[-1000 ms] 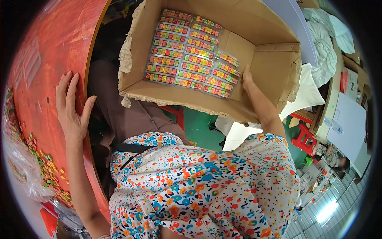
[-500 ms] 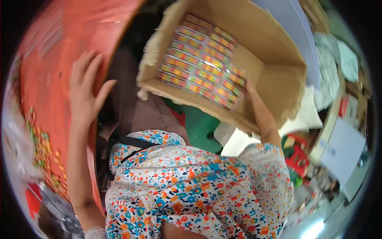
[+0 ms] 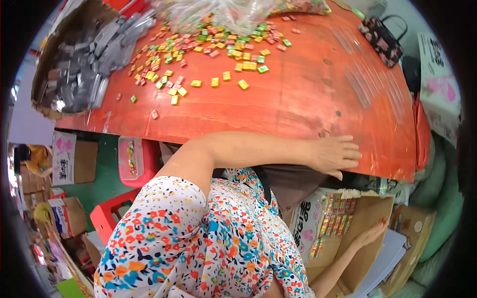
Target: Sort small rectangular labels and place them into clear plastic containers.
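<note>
Fingers of the right hand (image 3: pixel 370 234) spread open against the inner wall of the cardboard box (image 3: pixel 365 233), candy packs (image 3: pixel 334 217) just leftward, while the left hand (image 3: pixel 334 155) lies flat, fingers open, on the red table's (image 3: pixel 298 99) near edge.

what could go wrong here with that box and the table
The right hand alone steadies the tilted box, so its candy packs might slide or spill. The left hand presses on the table edge; a jolt there could scatter the loose candies lying near the far side.
</note>
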Demonstrator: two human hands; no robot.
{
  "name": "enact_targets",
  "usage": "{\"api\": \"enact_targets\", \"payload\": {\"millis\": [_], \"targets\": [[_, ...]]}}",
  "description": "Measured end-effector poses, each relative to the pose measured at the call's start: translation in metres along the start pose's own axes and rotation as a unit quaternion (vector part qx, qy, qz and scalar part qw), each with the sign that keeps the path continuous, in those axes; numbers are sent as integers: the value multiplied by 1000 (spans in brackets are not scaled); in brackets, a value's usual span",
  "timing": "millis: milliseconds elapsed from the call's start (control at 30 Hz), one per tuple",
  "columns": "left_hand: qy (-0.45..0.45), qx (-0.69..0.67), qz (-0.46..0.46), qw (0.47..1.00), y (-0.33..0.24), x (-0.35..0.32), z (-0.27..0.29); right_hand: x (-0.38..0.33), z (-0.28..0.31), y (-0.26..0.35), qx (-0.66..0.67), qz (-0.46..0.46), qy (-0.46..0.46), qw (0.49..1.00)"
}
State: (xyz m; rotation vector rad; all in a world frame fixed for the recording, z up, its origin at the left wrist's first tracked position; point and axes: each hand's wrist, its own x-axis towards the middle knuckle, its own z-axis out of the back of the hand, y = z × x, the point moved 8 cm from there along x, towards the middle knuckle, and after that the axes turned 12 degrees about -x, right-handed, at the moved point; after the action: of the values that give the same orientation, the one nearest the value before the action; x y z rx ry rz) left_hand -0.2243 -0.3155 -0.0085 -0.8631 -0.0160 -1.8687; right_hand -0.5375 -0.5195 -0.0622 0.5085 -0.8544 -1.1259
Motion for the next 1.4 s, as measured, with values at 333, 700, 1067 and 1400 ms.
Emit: {"api": "enact_targets", "payload": {"millis": [333, 700, 1067, 1400], "targets": [[-49, 187, 387, 901, 26, -193, 191, -76, -217, 320, 67, 322, 349, 878], [-37, 304, 587, 750, 24, -314, 248, -224, -356, 507, 110, 603, 424, 667], [-117, 330, 494, 796, 26, -309, 264, -12, -346, 404, -161, 494, 122, 846], [-76, 334, 500, 796, 27, -309, 260, 139, -362, 303, -367, 291, 172, 867]]}}
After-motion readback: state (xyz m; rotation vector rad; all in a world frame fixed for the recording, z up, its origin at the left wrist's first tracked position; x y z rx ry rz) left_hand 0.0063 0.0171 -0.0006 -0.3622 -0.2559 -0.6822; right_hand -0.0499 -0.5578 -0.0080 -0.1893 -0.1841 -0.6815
